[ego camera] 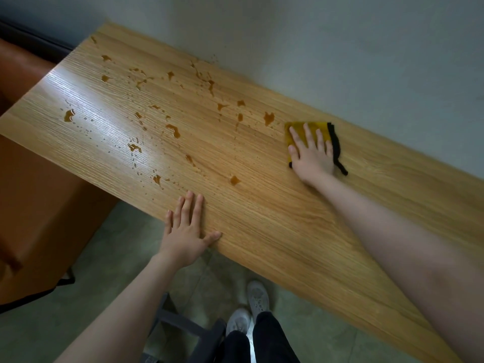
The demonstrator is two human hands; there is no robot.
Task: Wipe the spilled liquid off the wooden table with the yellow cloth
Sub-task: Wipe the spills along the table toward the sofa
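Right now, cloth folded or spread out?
Folded: the yellow cloth is a compact pad under the flat right hand, black edging bunched along one side.

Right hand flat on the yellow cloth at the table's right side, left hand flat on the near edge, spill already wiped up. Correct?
Not quite: the spill is not wiped up. The head view shows amber puddles scattered across the wooden table. The rest holds: right hand flat on the yellow cloth, left hand flat on the near edge.
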